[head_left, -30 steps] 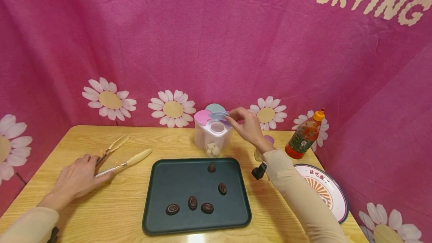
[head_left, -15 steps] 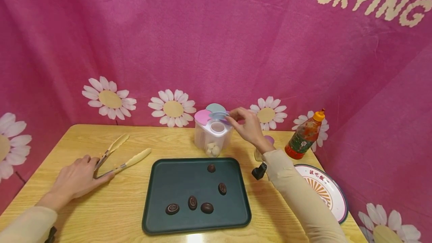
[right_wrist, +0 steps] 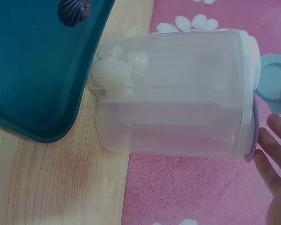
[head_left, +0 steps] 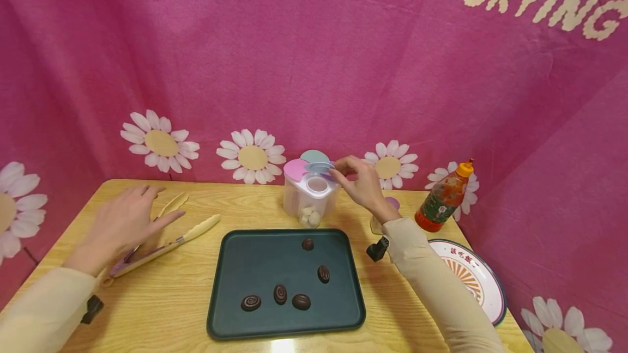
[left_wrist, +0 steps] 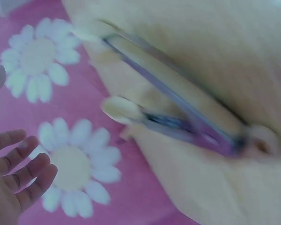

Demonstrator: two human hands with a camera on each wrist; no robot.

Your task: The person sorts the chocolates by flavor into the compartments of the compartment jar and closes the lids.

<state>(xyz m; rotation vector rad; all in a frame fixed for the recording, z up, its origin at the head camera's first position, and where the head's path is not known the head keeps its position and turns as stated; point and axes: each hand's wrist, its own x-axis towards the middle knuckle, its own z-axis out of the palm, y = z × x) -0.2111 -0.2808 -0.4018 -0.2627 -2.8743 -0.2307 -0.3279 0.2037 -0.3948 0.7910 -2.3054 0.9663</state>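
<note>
My right hand (head_left: 362, 183) pinches the small light blue flip lid (right_wrist: 275, 78) of a clear plastic container (head_left: 293, 201), holding it raised over a round opening. Several whitish lumps (right_wrist: 111, 71) lie at the bottom of the container, and its pink and green lids are down. On the left my left hand (head_left: 120, 219) hovers with fingers spread and nothing in them. Below it, tongs (head_left: 202, 228) with cream tips lie on the table, spread apart; the hand hides part of them in the head view.
A dark green tray (head_left: 230, 266) with several chocolates (head_left: 301, 302) lies at the middle front. To the right stand a red sauce bottle (head_left: 442, 200), a small purple-lidded jar (head_left: 376, 226) behind my wrist, and a patterned plate (head_left: 490, 287). A pink curtain (head_left: 314, 70) hangs behind the table.
My left hand has let go of the tongs and lifted up and away from them; they now lie on the table. My right hand keeps the blue lid raised.
</note>
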